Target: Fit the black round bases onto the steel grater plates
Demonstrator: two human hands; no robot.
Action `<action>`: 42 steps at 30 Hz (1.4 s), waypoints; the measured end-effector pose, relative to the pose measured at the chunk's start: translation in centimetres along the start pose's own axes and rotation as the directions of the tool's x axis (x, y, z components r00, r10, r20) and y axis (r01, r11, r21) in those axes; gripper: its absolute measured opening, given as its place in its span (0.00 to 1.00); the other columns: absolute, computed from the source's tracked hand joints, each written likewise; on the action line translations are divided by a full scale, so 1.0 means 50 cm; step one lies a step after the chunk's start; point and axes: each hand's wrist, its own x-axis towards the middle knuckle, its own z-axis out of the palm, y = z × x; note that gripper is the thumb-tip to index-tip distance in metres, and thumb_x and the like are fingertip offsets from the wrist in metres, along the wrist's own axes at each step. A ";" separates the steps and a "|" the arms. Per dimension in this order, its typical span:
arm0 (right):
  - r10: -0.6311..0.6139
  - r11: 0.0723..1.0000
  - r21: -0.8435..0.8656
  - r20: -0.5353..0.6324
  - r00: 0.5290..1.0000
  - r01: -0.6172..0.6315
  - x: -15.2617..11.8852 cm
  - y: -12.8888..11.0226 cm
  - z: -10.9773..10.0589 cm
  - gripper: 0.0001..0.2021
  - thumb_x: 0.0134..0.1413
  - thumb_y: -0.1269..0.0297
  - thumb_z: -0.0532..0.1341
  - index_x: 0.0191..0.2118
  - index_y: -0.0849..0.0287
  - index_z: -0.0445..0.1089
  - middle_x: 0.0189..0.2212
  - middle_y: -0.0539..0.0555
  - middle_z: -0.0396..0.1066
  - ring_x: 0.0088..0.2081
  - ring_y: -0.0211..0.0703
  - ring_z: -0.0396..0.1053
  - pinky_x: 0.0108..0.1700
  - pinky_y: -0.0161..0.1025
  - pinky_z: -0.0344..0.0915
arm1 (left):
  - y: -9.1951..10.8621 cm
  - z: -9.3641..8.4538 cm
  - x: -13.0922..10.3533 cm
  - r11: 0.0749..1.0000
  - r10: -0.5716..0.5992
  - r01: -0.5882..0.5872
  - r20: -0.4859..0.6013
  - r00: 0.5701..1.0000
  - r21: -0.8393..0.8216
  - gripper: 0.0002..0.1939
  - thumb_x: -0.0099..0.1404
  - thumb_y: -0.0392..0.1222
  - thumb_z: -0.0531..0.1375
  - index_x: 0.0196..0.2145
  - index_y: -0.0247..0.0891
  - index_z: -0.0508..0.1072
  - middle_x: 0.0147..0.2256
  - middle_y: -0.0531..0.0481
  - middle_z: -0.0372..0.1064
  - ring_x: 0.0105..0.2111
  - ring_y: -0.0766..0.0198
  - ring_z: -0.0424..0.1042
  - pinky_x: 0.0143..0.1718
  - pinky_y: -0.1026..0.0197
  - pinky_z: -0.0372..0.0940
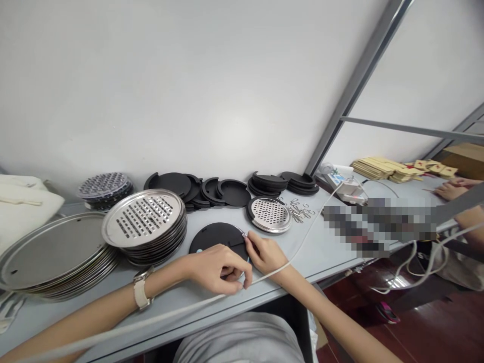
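Fingers of the right hand (267, 254): thumb and index pinching a small shiny piece (244, 235) at the right edge of the black disc (217, 237). Left hand (216, 267): fingers curled, over the near edge of the black disc; can't tell if they grip anything. Black disc lies flat on the table.

Rest, big to small, placed from the black disc:
- gray table (321, 244): under it
- large round metal trays (56, 249), stacked: far left
- slotted metal plates (141, 219), stacked: left, just behind
- black rimmed discs (234, 193), overlapping or piled: behind, some to the right
- wrapped perforated plates (106, 187), stacked: back left
- perforated metal disc (270, 212), partly in a black rim: right, slightly behind
- wooden pieces (380, 168), piled: far right
- another person's hands (454, 188): far right, near the wooden pieces
- white cord (300, 249): crosses in front and to the right
- small metal hooks (300, 210), loose pile: right, past the perforated metal disc
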 end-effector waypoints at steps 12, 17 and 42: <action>0.029 1.000 0.007 -0.004 1.000 -0.029 0.001 -0.001 -0.002 0.12 0.64 0.61 0.46 0.33 0.58 0.63 0.18 0.49 0.63 0.18 0.38 0.59 0.25 0.35 0.44 | 0.001 0.006 0.003 0.993 -0.115 0.114 -0.037 0.993 -0.028 0.08 0.54 0.34 0.63 0.29 0.38 0.64 0.20 0.62 0.59 0.20 0.74 0.57 0.23 0.71 0.53; 0.030 0.999 0.027 -0.005 1.000 -0.030 -0.002 -0.003 -0.005 0.12 0.64 0.62 0.47 0.33 0.58 0.62 0.18 0.49 0.63 0.19 0.37 0.58 0.25 0.35 0.45 | 0.000 0.007 0.004 0.995 -0.101 0.101 -0.039 0.994 0.004 0.10 0.54 0.31 0.60 0.27 0.38 0.60 0.21 0.61 0.58 0.20 0.74 0.57 0.23 0.71 0.53; -0.008 0.999 0.048 -0.007 1.000 0.008 0.000 0.002 -0.006 0.13 0.66 0.64 0.46 0.33 0.58 0.63 0.20 0.48 0.63 0.21 0.37 0.58 0.27 0.35 0.47 | -0.003 0.001 0.008 0.997 0.012 -0.007 -0.051 0.999 0.083 0.15 0.64 0.40 0.59 0.23 0.37 0.59 0.21 0.58 0.55 0.26 0.68 0.56 0.36 0.63 0.53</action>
